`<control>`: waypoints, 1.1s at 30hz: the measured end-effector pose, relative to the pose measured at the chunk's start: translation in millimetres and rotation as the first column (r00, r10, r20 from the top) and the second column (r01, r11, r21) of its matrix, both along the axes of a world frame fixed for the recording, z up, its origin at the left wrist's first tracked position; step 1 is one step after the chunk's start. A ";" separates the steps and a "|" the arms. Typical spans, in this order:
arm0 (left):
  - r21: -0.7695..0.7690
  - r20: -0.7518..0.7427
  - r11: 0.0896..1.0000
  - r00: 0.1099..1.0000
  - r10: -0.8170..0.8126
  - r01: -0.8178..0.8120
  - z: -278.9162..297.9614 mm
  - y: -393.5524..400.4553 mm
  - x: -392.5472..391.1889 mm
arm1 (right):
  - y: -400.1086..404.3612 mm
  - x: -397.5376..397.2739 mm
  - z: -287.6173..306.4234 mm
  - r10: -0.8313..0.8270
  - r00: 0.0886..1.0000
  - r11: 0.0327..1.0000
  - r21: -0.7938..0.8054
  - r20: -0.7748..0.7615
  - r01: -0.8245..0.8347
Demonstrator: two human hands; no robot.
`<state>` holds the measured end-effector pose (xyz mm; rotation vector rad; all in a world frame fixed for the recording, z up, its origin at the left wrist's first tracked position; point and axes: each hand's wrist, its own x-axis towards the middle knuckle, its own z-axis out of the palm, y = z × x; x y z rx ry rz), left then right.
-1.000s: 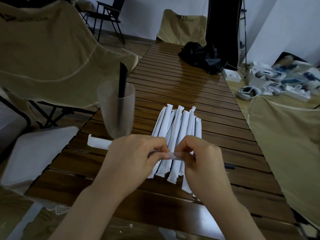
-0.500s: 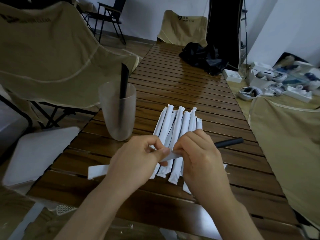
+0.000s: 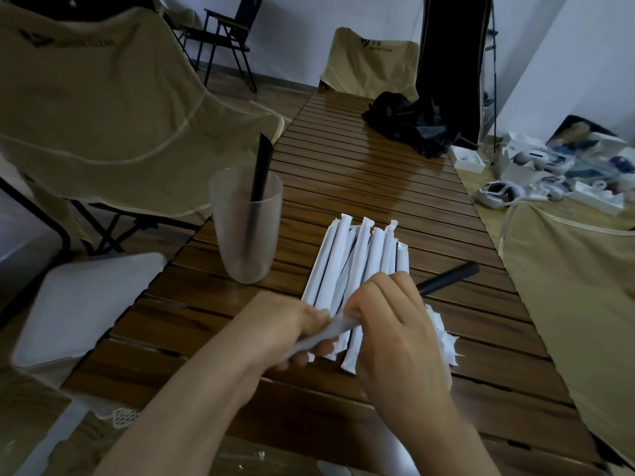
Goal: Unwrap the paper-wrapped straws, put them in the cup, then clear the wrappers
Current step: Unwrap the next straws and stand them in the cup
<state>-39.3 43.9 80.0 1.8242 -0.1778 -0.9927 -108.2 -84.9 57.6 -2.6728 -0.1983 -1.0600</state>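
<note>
Both hands at the near edge of the table point(image 3: 343, 159): the left hand point(image 3: 292, 324) grips a white wrapper point(image 3: 323, 334), blurred, while the right hand point(image 3: 388, 324) clutches a black straw point(image 3: 446, 278) whose bare end pokes out to the right. Beyond them lies the pile of wrapped straws point(image 3: 360, 262). Far left of it stands the cup point(image 3: 245, 225), one black straw upright inside. A crumpled wrapper point(image 3: 443, 338) lies just right of the right hand.

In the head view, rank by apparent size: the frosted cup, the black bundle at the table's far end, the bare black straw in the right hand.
1. Black bundle, though it is farther away, so unsure against the cup.
2. Frosted cup, nearer the camera.
3. Bare black straw, partly hidden by the right hand.
</note>
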 end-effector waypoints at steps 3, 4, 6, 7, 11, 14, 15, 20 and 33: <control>0.035 -0.035 0.996 0.996 0.083 -0.082 -3.5 -3.3 0.7 | -1.5 0.8 4.1 -0.004 1.000 1.000 0.027 0.000 0.004; 0.038 0.050 0.992 0.992 0.119 -0.121 -7.5 -2.5 3.9 | -4.7 1.0 4.5 -0.005 1.000 1.000 0.013 -0.013 0.005; -0.003 0.245 0.986 0.956 0.161 -0.166 -14.7 2.9 4.1 | -12.7 0.3 4.1 -0.007 0.999 0.999 -0.051 -0.039 0.005; -0.023 0.297 0.985 0.939 0.173 -0.174 -17.0 6.0 4.3 | -16.1 -0.3 3.3 -0.005 0.998 0.997 -0.075 -0.055 0.001; -0.083 0.370 0.984 0.912 0.177 -0.158 -16.2 10.4 3.7 | -24.1 0.2 -1.2 0.045 0.992 0.998 -0.041 -0.117 -0.050; -0.087 0.405 0.990 0.903 0.140 -0.114 -14.0 11.5 3.3 | -31.0 3.6 -4.8 0.065 0.988 0.998 -0.009 -0.141 -0.067; -0.087 0.431 0.992 0.894 0.124 -0.096 -14.8 11.4 3.0 | -33.5 4.6 -5.5 0.066 0.985 0.998 -0.003 -0.158 -0.067; -0.095 0.516 0.991 0.846 0.134 -0.099 -20.0 8.6 2.3 | -43.2 4.0 -7.2 0.004 0.963 1.000 -0.016 -0.268 -0.009; 0.000 0.631 0.994 0.771 0.086 -0.110 -26.3 8.5 3.7 | -92.0 -12.4 -4.0 -0.317 0.857 0.904 0.143 -0.407 0.403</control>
